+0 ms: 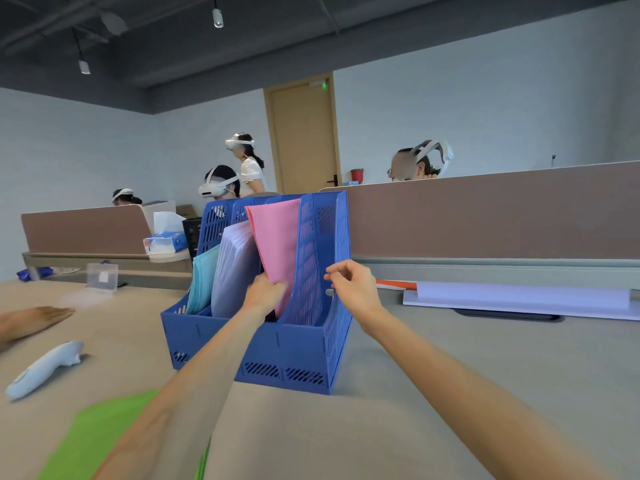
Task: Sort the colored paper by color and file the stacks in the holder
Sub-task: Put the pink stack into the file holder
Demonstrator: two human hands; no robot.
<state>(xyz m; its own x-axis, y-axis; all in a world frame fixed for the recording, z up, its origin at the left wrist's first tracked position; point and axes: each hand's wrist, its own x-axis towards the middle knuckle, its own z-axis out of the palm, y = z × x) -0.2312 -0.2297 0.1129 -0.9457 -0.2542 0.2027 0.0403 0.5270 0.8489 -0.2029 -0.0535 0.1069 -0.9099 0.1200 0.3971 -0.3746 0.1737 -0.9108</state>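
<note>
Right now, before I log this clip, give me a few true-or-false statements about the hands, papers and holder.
1. The left hand grips the pink stack standing in the holder. True.
2. The right hand lies flat on the table. False: it grips the holder's right wall.
3. The green paper is already filed. False: it lies on the table in front of the holder.
4. The teal stack stands in the leftmost compartment. True.
5. The lavender stack stands right of the pink one. False: it stands between teal and pink.
</note>
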